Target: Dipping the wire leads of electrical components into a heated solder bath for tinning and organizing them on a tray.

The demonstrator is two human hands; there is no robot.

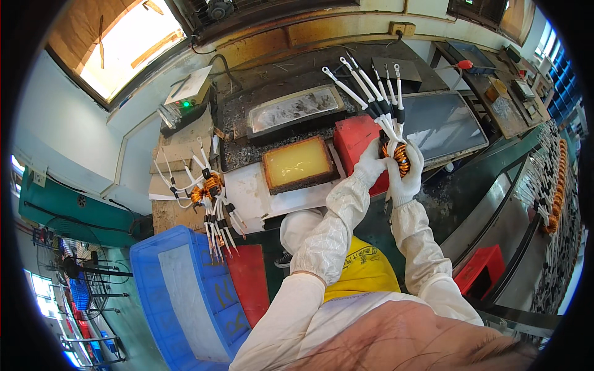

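Observation:
In front of me I hold a copper-wound toroidal coil (402,159) with both hands. My left hand (371,163), in a white glove, is closed on its left side. On the right side, my gloved right hand (408,175) wraps around it with the thumb toward the coil. Several white-sleeved leads (370,86) with black sections fan upward from the coil, some ending in ring terminals. The fingers hide part of the winding. Just behind my left hand stands a red box (354,141).
Left of the hands lies a tray of yellow material (298,164); behind it is a pot with a silvery surface (296,110). More coils (211,184) rest at the table's left. A blue bin (204,272) stands below them. A grey panel (442,127) lies right; many coils (557,185) line the far right.

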